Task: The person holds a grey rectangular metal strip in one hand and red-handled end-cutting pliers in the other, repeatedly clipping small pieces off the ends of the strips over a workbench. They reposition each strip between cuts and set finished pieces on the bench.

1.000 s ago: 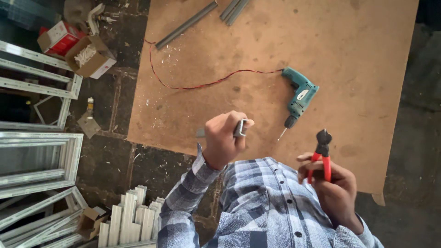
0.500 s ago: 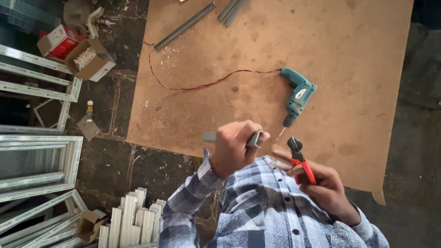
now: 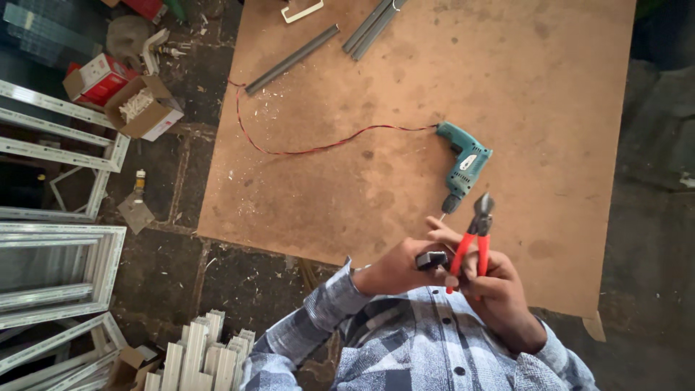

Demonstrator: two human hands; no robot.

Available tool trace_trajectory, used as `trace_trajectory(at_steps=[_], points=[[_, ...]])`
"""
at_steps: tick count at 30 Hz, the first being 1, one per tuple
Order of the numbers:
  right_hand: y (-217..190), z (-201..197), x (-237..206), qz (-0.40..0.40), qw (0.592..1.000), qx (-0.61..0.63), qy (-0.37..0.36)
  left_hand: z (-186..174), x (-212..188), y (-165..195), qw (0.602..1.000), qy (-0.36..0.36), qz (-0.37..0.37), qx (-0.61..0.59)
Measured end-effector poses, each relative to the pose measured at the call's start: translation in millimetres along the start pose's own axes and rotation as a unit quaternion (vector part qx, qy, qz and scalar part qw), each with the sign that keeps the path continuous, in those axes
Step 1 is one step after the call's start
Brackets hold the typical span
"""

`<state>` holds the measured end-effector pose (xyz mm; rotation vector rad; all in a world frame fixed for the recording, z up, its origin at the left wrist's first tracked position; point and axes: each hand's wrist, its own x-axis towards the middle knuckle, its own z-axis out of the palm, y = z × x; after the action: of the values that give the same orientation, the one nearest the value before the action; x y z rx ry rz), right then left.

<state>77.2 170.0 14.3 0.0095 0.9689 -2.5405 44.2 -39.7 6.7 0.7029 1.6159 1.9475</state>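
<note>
left hand (image 3: pixel 394 269) grips dark piece (image 3: pixel 432 259); right hand (image 3: pixel 496 286) raises red pliers (image 3: pixel 474 235)

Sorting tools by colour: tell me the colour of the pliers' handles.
Red handles on the pliers, with dark metal jaws, held in the right hand; the head view shows them.

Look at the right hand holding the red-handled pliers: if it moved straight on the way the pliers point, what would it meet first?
Probably the teal drill on the board, just beyond the pliers; depth is unclear.

I can't make out the small dark piece (image 3: pixel 432 259) my left hand (image 3: pixel 394 269) grips, mostly hidden, grey bars (image 3: pixel 373 23) cropped at top
</note>
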Motion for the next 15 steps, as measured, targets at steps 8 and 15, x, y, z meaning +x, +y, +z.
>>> trace_trajectory(at_steps=[8,15], points=[[-2,5,4,0.053,0.996,0.064,0.016,-17,-6,-4,0.999,0.014,-0.045,-0.018],[-17,21,1,-0.014,0.991,0.095,-0.091,-35,0,26,0.994,0.045,-0.08,0.056]])
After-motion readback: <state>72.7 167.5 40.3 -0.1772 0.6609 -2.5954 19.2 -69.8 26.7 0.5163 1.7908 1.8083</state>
